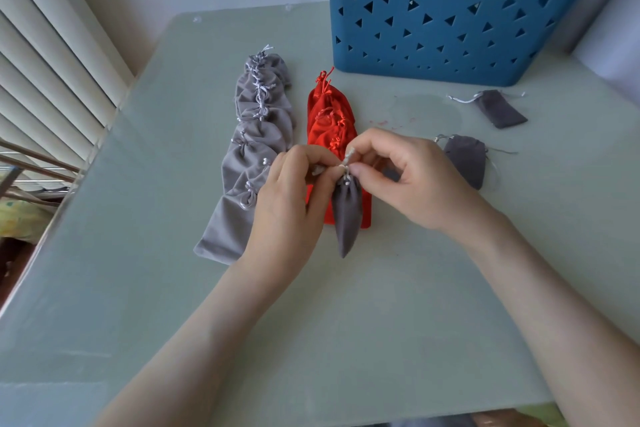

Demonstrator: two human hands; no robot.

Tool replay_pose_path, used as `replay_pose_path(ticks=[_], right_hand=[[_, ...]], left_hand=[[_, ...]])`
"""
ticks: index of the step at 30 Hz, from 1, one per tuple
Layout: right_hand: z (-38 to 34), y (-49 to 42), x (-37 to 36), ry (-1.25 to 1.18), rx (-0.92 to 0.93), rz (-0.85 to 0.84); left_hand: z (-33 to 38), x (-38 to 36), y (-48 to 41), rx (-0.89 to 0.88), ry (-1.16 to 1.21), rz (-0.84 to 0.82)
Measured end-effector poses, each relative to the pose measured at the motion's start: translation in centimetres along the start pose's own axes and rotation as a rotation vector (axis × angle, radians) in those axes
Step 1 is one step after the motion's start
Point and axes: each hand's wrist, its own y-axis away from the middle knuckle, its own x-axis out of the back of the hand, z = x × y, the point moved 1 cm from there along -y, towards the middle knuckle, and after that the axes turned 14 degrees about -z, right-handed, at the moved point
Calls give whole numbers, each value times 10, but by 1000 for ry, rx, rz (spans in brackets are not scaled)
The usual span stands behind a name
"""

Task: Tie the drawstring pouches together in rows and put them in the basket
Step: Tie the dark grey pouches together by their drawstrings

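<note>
Left hand [291,191] and right hand [408,177] each pinch the drawstring [348,158] of the dark grey pouch [346,215] in a tight fingertip grip; the thin cord might slip, loosening the knot.

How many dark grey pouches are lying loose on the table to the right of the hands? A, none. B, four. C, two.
C: the far pouch lies near the blue basket, the near pouch beside the right hand, which with the left hand pinches the drawstring of the held pouch.
</note>
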Motion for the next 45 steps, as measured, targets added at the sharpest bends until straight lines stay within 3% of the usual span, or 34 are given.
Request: replay_pose_path(ticks=[7, 11, 17, 24, 28, 33, 36, 40, 45], right_hand=[[2, 0, -1, -15, -3, 8], [5, -1, -1, -68, -20, -6], [1, 1, 0, -357, -56, -22], [6, 0, 2, -316, -155, -115], [4, 0, 5, -270, -138, -137], [0, 1, 5, -429, -130, -196], [-2, 2, 7, -494, -121, -229], [1, 3, 9, -467, -165, -234], [5, 3, 7, -337, -234, -167]], left_hand=[[1, 5, -3, 208, 151, 39], [0, 6, -4, 127, 195, -64], [2, 6, -3, -42, -12, -8], [0, 3, -3, -29, 22, -43], [0, 3, -4, 28, 211, -123], [1, 3, -6, 120, 608, -263], [2, 4, -7, 99, 691, -326], [2, 3, -7, 30, 554, -357], [2, 1, -11, -153, 26, -245]])
